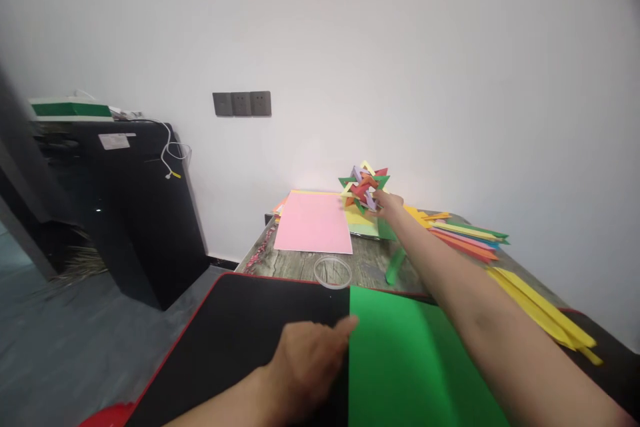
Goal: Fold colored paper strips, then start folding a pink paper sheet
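My right hand reaches to the back of the table, its fingers at the lower right of a many-coloured folded paper star ball. The fingers look closed on it. My left hand is curled over the black mat, with its thumb at the left edge of a green paper sheet. Whether it pinches the sheet is hidden. Beneath my right forearm lies part of that sheet.
Pink sheets lie behind a clear round ring. Folded coloured strips and yellow strips are at the right. A black cabinet stands at the left.
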Tool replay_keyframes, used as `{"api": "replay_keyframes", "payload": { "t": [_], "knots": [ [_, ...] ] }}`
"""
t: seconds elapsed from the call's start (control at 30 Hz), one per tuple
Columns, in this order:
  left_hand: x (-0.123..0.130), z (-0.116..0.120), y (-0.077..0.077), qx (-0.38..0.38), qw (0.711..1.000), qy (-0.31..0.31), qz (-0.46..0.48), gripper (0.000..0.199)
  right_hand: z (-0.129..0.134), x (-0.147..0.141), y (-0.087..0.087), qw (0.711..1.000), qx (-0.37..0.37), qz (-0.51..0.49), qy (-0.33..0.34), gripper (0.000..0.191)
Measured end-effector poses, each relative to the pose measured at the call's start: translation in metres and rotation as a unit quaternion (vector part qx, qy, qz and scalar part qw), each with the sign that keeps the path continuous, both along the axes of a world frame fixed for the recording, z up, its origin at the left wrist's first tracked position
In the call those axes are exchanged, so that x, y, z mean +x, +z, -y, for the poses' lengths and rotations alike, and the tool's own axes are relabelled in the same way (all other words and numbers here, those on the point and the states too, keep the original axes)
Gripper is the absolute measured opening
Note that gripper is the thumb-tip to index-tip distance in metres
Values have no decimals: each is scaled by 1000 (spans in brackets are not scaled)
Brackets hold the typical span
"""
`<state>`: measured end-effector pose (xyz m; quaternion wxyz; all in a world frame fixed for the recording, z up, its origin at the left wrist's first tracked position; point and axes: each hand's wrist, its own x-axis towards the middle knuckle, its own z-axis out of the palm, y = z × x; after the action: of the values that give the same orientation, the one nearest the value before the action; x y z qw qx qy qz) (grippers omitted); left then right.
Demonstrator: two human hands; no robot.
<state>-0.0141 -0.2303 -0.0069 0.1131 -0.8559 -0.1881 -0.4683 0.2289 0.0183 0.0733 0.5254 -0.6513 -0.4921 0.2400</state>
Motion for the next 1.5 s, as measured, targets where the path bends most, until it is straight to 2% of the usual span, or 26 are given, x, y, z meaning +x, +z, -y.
{"api": "replay_keyframes", "payload": {
  "t": [0.07, 0.1, 0.13, 0.17, 0.2, 0.23, 0.3, 0.33, 0.4, 0.47, 0.57, 0.7, 0.9, 1.03, 1.13, 1.3, 1.4, 1.5],
  "knots": [
    [0, -16, 17, -112, 988, 9, 106, 29, 23, 11, 10, 998, 14, -61, 7, 27],
    [2, -26, 31, -220, 959, 21, 179, 27, 37, 16, 14, 996, 29, -89, 11, 26],
    [5, -38, 47, -342, 904, 11, 257, 25, 53, 22, 18, 992, 50, -112, 16, 27],
    [11, -50, 64, -458, 826, -13, 330, 26, 70, 27, 21, 988, 76, -130, 22, 31],
    [18, -61, 81, -495, 796, -33, 346, 28, 88, 31, 22, 983, 105, -145, 30, 37],
    [27, -70, 97, -521, 778, -57, 346, 32, 105, 34, 23, 978, 135, -154, 39, 43],
    [44, -81, 121, -579, 734, -112, 338, 41, 140, 38, 23, 967, 187, -157, 66, 49],
    [52, -83, 127, -614, 696, -144, 342, 40, 155, 39, 23, 963, 208, -153, 80, 51],
    [64, -82, 132, -659, 635, -185, 358, 32, 180, 40, 23, 956, 237, -139, 106, 53],
    [69, -80, 128, -670, 606, -190, 383, 22, 196, 43, 26, 953, 242, -127, 131, 55],
    [70, -80, 120, -657, 606, -166, 417, 18, 206, 50, 36, 956, 221, -132, 143, 55],
    [66, -85, 120, -629, 617, -150, 448, 19, 198, 56, 42, 963, 207, -138, 107, 51],
    [64, -91, 116, -581, 661, -104, 463, 6, 174, 58, 20, 966, 206, -146, 57, 31],
    [63, -95, 108, -537, 695, -62, 475, 10, 163, 59, 4, 963, 163, -201, 78, 28],
    [62, -98, 105, -524, 708, -46, 472, 11, 159, 60, -1, 957, 139, -239, 92, 26],
    [60, -100, 107, -559, 689, -37, 460, 30, 158, 64, -1, 950, 112, -274, 97, 23],
    [59, -101, 110, -579, 670, -31, 462, 27, 161, 65, 0, 947, 118, -282, 101, 25],
    [56, -99, 113, -580, 664, -37, 472, 20, 163, 64, 2, 942, 140, -289, 102, 31]
  ]
}}
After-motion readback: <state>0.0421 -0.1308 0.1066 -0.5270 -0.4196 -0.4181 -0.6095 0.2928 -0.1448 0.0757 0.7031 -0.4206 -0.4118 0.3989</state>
